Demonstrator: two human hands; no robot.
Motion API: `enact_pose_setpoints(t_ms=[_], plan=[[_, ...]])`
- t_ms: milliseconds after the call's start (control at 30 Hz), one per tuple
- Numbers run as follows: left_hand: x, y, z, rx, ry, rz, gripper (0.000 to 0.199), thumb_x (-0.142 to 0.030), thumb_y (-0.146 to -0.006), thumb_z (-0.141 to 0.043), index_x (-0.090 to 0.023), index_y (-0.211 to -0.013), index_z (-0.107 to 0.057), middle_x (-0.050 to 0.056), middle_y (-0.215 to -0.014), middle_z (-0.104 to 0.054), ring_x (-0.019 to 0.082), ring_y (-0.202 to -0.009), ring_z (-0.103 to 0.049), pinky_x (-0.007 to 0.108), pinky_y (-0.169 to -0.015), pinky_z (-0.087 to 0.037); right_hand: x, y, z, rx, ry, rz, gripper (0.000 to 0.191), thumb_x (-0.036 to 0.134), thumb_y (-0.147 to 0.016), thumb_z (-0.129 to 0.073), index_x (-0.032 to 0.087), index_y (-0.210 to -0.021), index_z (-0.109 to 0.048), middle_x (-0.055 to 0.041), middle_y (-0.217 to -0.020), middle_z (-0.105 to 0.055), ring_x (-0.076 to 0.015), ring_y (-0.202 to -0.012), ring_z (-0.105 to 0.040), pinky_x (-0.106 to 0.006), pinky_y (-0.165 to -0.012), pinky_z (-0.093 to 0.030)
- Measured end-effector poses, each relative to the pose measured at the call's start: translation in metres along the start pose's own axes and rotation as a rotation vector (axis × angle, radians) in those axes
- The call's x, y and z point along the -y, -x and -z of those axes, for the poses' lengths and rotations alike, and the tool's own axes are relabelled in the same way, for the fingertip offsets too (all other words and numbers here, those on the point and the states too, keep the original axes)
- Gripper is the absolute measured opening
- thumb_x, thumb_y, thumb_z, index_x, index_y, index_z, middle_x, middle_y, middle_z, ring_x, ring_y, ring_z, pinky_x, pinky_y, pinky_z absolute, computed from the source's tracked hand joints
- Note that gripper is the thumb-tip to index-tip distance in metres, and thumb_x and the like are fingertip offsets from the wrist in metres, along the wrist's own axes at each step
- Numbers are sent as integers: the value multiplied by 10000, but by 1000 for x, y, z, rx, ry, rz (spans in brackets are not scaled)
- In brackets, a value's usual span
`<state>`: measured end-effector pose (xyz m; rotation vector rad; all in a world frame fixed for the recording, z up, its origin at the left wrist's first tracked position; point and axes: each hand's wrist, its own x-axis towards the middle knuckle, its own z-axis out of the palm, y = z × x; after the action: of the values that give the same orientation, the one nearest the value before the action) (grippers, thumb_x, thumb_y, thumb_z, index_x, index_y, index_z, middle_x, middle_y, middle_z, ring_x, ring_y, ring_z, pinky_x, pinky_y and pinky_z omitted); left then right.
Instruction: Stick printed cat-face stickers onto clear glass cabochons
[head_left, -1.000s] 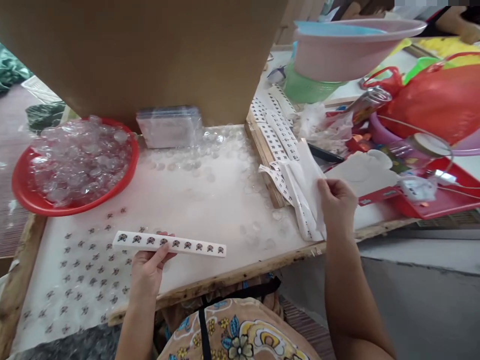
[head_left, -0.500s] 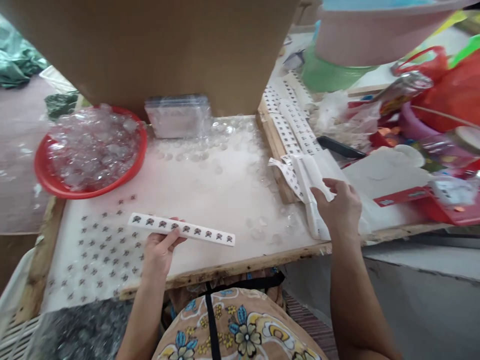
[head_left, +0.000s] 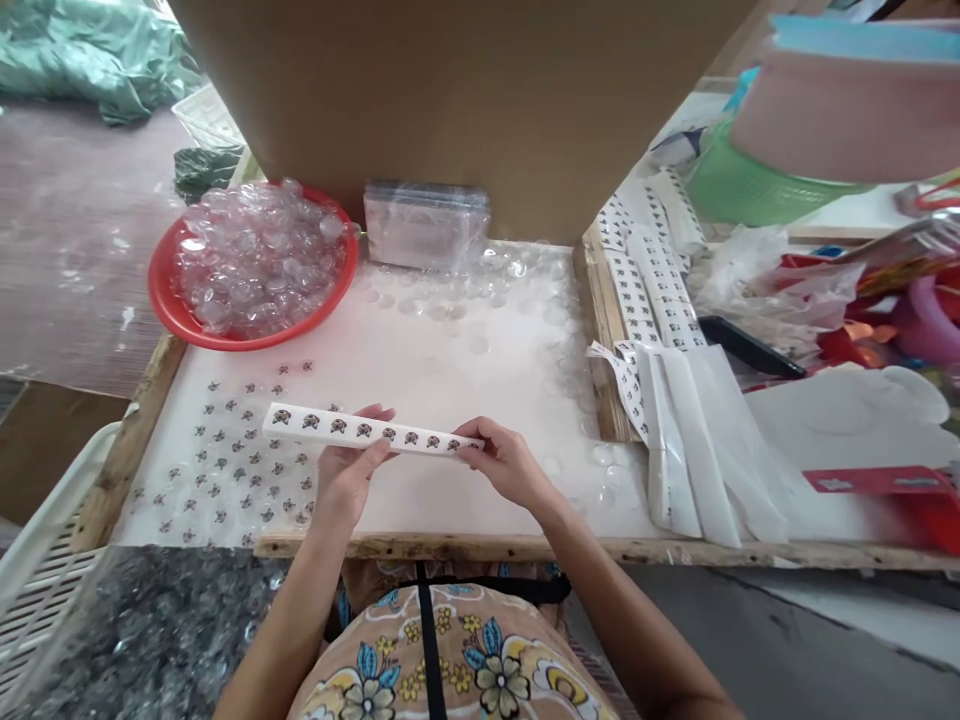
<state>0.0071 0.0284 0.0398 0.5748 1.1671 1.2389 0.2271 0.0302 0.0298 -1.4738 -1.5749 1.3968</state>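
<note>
A white strip (head_left: 300, 424) printed with a row of small dark animal faces is held level above the white board (head_left: 420, 370). My left hand (head_left: 354, 474) grips it near its middle, thumb on top and fingers beneath. At its right end, my right hand (head_left: 501, 458) pinches the strip between thumb and fingers. On the board to the left lie rows of clear round pieces with the same printed faces (head_left: 240, 450). Clear pieces without prints (head_left: 495, 262) lie along the back and right side.
A red basin (head_left: 166, 312) heaped with clear pieces stands back left. Behind the board rise a cardboard box (head_left: 465, 100) and a clear plastic case (head_left: 424, 228). Right of a wooden rail (head_left: 600, 330) lie printed strips (head_left: 664, 290), white backing strips (head_left: 697, 440) and a black-handled tool (head_left: 750, 346).
My right hand has left the white strips on the right and now holds the right end of the printed strip. The view has turned, so the scene sits further right.
</note>
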Motion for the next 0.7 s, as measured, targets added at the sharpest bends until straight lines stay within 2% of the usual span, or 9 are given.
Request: enact_pose_setpoints(t_ms=[100, 200, 367, 500, 567, 700], plan=[[10, -7, -4, 3, -23, 64, 308, -339, -680, -810, -144, -911, -748, 87, -918, -750, 222, -820, -703, 321, -699, -614, -1, -5, 2, -47, 49, 8, 167, 303, -836, -588, 213, -968, -638, -13, -803, -670, -147, -682, -576, -269, -628, -460], [19, -17, -9, -39, -19, 35, 270, -362, -689, -800, -120, -799, -752, 77, -776, -739, 199, -710, -697, 316, -671, -612, -6, -13, 3, -156, 50, -4, 218, 340, -805, -630, 209, -979, -619, -42, -867, -691, -176, -749, -626, -301, -692, -502], [18, -35, -17, -38, 8, -31, 299, -377, -672, -809, -119, -812, -756, 78, -783, -740, 217, -737, -707, 332, -699, -611, -9, -30, 8, -260, 83, 0, 218, 378, -836, -591, 208, -964, -638, -67, -892, -717, -206, -802, -667, -332, -734, -523], [14, -41, -16, -54, 27, -59, 283, -376, -680, -804, -121, -791, -755, 69, -766, -735, 211, -729, -706, 345, -724, -613, -4, -43, 5, -345, 166, 86, 138, 324, -859, -556, 217, -890, -637, -71, -974, -721, -207, -872, -668, -342, -779, -527], [14, -42, -13, -81, 42, -63, 264, -371, -681, -803, -126, -766, -750, 59, -740, -728, 201, -707, -702, 347, -721, -615, 0, -49, 3, -332, 176, 122, 122, 301, -867, -537, 218, -866, -626, -73, -1006, -715, -205, -899, -665, -343, -794, -529], [14, -43, -5, -110, 46, -57, 256, -371, -691, -794, -132, -770, -747, 55, -750, -729, 194, -702, -700, 343, -723, -613, 5, -60, 5, -209, 200, 115, 137, 298, -858, -546, 221, -932, -632, -61, -955, -699, -194, -842, -660, -341, -782, -530]])
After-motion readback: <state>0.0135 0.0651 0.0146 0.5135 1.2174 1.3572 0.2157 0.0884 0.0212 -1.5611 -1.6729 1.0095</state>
